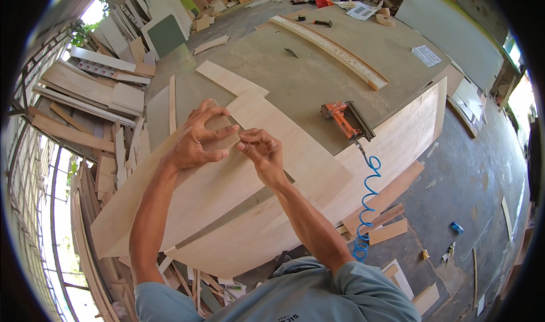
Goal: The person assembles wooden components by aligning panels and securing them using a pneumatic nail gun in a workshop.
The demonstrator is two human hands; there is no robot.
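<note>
A pale plywood panel (204,194) lies at an angle in front of me, its far edge under my hands. My left hand (197,137) is over that edge with fingers curved and spread and the thumb apart. Close to its fingertips, my right hand (263,153) is closed in a pinch at the panel's edge. What it pinches is too small to make out. Another pale plywood sheet (284,134) extends to the right of my hands, and a narrower board (233,79) lies beyond it.
An orange-and-black nail gun (342,120) rests on the worktable (258,52), its coiled blue air hose (370,194) hanging down the right side. A long narrow strip (335,50) lies farther back. Stacked boards (93,89) line the left, and offcuts (389,231) lie on the floor at right.
</note>
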